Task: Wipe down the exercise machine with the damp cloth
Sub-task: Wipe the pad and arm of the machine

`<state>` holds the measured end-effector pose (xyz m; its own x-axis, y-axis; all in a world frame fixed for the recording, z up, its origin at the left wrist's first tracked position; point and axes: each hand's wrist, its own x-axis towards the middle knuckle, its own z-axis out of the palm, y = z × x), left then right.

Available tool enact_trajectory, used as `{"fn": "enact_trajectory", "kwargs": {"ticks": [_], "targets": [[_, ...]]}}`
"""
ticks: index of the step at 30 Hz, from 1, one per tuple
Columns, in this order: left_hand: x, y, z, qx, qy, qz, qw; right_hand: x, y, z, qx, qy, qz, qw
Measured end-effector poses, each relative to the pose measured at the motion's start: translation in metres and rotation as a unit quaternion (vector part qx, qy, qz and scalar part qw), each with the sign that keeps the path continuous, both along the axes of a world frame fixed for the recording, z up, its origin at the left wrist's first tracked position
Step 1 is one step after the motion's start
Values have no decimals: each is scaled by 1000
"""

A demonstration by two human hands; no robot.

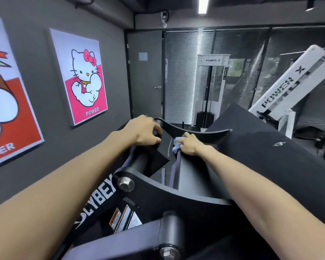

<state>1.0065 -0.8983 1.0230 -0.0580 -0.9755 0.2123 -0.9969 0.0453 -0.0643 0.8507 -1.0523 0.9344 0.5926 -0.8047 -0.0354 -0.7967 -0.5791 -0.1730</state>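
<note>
A black exercise machine (188, 194) fills the lower middle of the view, with a white brand name on its frame and a large bolt at a pivot. My left hand (144, 131) grips a black block-shaped part at the machine's top, fingers curled over its edge. Just to the right, my right hand (189, 144) holds a small blue-and-white damp cloth (177, 145) bunched in its fingers and presses it against the inner edge of a black metal plate. Most of the cloth is hidden under the hand.
A large black padded board (266, 152) slopes up on the right. White weight machines (211, 91) stand behind, near blinds and a grey door (146, 76). Two cartoon posters (81, 76) hang on the grey wall at left.
</note>
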Motion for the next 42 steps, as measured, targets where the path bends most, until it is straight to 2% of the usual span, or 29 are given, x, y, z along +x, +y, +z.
{"fn": "enact_trajectory", "kwargs": {"ticks": [2, 4, 6, 8, 10, 12, 14, 16, 21, 26, 30, 34, 36, 39, 42], "targets": [[1, -3, -1, -11, 27, 0, 1000, -2, 18, 4, 32, -29, 23, 999], [1, -5, 0, -11, 34, 2, 999, -9, 38, 15, 104, -46, 48, 992], [1, -6, 0, -5, 36, 5, 999, -17, 50, 27, 189, -26, 88, 978], [1, -7, 0, 0, 22, 4, 1000, -23, 52, 30, 205, -5, 121, 971], [1, -7, -1, 0, 5, 1, 1000, -22, 42, 17, 112, -11, 73, 991], [1, -9, -4, -5, -4, -6, 1000, -23, 29, -1, 4, -29, -53, 998], [3, -9, -4, -7, 2, -14, 1000, -29, 21, -9, -16, -28, -155, 987], [5, -8, -1, -8, 15, -21, 1000, -38, 11, -12, -6, -12, -200, 980], [4, -11, -5, -44, 37, -15, 998, -42, 30, 1, -4, 43, -169, 985], [3, -5, -3, -55, 51, -13, 997, -29, 81, 27, 123, 98, -98, 983], [3, -6, -4, -60, 44, -19, 997, -34, 103, 38, 206, 114, -91, 968], [6, -2, -3, -69, 72, -37, 994, -34, 96, 21, 87, 83, -155, 981], [6, -3, -5, -75, 97, -40, 992, -27, 93, 10, 35, 5, -172, 985], [5, -4, -5, -88, 107, -38, 990, -20, 111, 13, 58, -70, -108, 990], [5, -4, -6, -95, 98, -41, 990, -16, 142, 21, 93, -39, -53, 993]]}}
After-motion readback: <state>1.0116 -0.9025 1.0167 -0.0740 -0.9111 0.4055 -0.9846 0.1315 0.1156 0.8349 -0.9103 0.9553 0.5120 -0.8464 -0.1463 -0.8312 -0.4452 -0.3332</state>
